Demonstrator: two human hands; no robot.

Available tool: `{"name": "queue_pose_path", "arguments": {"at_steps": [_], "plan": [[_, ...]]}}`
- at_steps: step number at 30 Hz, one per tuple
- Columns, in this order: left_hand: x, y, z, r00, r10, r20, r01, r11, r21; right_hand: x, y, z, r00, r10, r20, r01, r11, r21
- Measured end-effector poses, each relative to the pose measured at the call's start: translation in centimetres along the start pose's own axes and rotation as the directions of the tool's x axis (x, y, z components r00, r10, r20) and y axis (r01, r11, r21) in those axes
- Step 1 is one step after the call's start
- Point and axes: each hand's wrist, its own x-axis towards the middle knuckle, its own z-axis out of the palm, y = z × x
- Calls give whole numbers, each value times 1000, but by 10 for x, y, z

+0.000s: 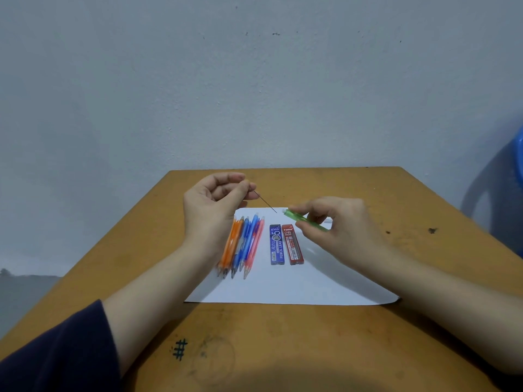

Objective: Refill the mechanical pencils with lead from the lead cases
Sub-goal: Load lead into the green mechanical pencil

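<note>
My left hand (215, 202) pinches a thin dark lead (266, 202) between thumb and forefinger, its free end slanting down to the right. My right hand (336, 224) grips a green mechanical pencil (304, 220), whose open top end points left at the lead's tip, a small gap apart. Below the hands, a blue lead case (276, 244) and a red lead case (293, 244) lie side by side on a white sheet of paper (283, 287). Several orange, blue and pink pencils (242, 247) lie in a row left of the cases, partly hidden by my left wrist.
The paper lies on a brown wooden table (283, 349) with pen marks near the front. A grey wall stands right behind the table's far edge. A blue plastic chair (509, 193) is at the right.
</note>
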Motion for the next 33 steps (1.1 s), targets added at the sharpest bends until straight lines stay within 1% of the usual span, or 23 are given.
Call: {"name": "queue_pose_path", "arguments": {"at_steps": [7, 12, 22, 29, 33], "plan": [[0, 1, 0, 1000, 25, -9, -26, 999, -38, 0, 0, 0, 1000, 3, 3, -3, 1000, 30], [-1, 1, 2, 1000, 30, 4, -29, 999, -39, 0, 0, 1, 1000, -6, -6, 7, 999, 47], [-2, 2, 2, 999, 44, 3, -44, 999, -32, -1, 4, 2, 999, 29, -21, -27, 995, 91], [-6, 1, 3, 999, 13, 47, -11, 999, -40, -2, 5, 4, 999, 13, -36, -10, 996, 94], [-6, 2, 4, 998, 32, 47, -31, 999, -32, -2, 5, 3, 999, 31, -42, -27, 994, 105]]}}
